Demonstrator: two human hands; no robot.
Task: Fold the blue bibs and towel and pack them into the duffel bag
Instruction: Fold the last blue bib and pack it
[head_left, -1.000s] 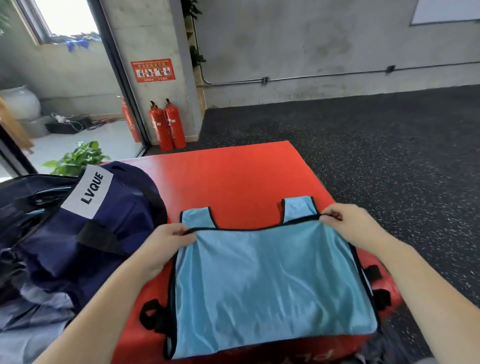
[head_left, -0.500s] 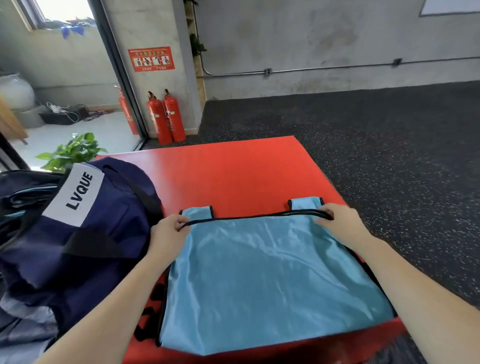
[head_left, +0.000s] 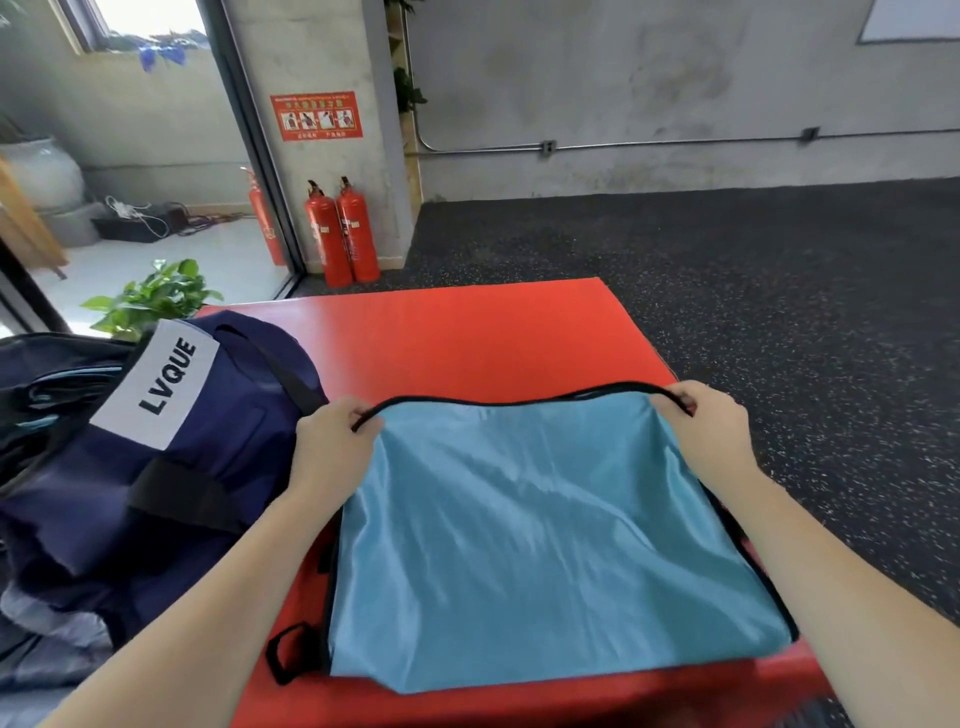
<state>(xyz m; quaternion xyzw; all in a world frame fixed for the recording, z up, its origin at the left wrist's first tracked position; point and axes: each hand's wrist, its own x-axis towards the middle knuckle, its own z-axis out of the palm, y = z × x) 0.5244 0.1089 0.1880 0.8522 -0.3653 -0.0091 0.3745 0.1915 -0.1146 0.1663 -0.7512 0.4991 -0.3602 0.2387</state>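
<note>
one blue bib (head_left: 545, 545) lay spread on the red counter (head_left: 467, 338), its near hem close to the counter's front edge and its far, black-bound edge lifted a little off the surface. the cloth looked thin, light and slick, with a sheen and soft ripples across it, so it would likely sag and slide rather than keep a crease; the piped black edge seemed the firmest place to take hold, and the two far corners the natural points for carrying that edge over in a fold. black strap loops (head_left: 291, 654) stuck out from its left side near the front.

the left hand (head_left: 332, 447) pinched the far left corner of the trim, fingers curled round the piping. the right hand (head_left: 711, 431) did the same at the far right corner, thumb and fingers closed on the binding. between them the edge arched upward, apart from the counter.

just left of the bib, touching the left wrist area, sat the navy duffel bag (head_left: 171, 467) with a white lvque label (head_left: 156, 379). whether its mouth was unzipped could not be told. behind stood two fire extinguishers (head_left: 343, 234) against a pillar, and a potted plant (head_left: 150, 301) by the doorway.
</note>
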